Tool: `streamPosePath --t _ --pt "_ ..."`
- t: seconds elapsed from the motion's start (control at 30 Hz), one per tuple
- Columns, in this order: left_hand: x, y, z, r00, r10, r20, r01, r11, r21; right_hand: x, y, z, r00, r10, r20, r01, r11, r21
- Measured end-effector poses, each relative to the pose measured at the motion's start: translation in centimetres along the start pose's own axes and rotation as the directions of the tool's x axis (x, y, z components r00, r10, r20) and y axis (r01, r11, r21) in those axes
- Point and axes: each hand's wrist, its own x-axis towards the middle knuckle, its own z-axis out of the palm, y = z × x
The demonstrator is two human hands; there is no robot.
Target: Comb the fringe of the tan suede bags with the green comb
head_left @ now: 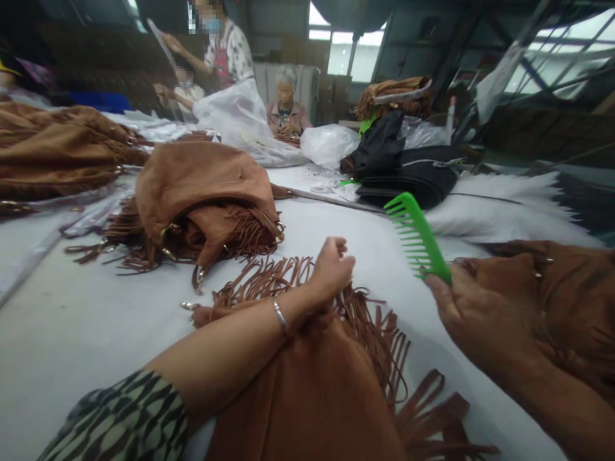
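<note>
A wide-toothed green comb (pixel 417 234) is gripped in my right hand (pixel 464 307), its teeth facing left above the white table. My left hand (pixel 332 266) is curled closed over the far end of a brown fringed bag (pixel 307 397), and I see nothing in its fingers. The wrist, with a silver bracelet (pixel 280 316), crosses the bag. Long brown fringe strips (pixel 379 333) spread out from the bag's far and right sides. The comb is held up, apart from the fringe.
Another brown fringed bag (pixel 206 186) stands beyond my left arm. More brown bags lie at the left (pixel 57 147) and right (pixel 571 288). Black folded material (pixel 408 176) and clear plastic bags (pixel 331 144) are farther back. Several people are across the table.
</note>
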Motion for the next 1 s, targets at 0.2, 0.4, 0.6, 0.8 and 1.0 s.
streamPosePath --t 0.2,0.4,0.6,0.8,1.0 --pt "-1.3 2.4 -2.1 0.735 0.469 -0.490 -0.495 0.865 0.085 -8.4 0.8 5.0 0.868 -0.457 0.193 0.430 0.887 0.167" --pt "-5.1 2.4 -0.7 0.286 0.949 -0.131 -0.931 0.307 0.198 -5.8 0.5 6.0 0.824 -0.560 0.090 0.564 0.826 -0.023" --pt "-5.4 1.5 0.3 0.517 0.650 0.557 -0.856 0.392 0.338 1.7 0.0 6.9 0.881 -0.440 0.176 0.467 0.869 -0.164" --pt "-4.3 1.9 0.0 0.849 0.010 0.529 -0.400 0.667 0.629 1.2 0.6 5.9 0.920 -0.392 -0.025 0.364 0.875 -0.318" --pt "-3.2 1.4 0.5 0.624 0.042 0.781 -0.113 0.993 0.037 -0.4 1.2 6.0 0.763 -0.553 -0.335 0.410 0.815 -0.410"
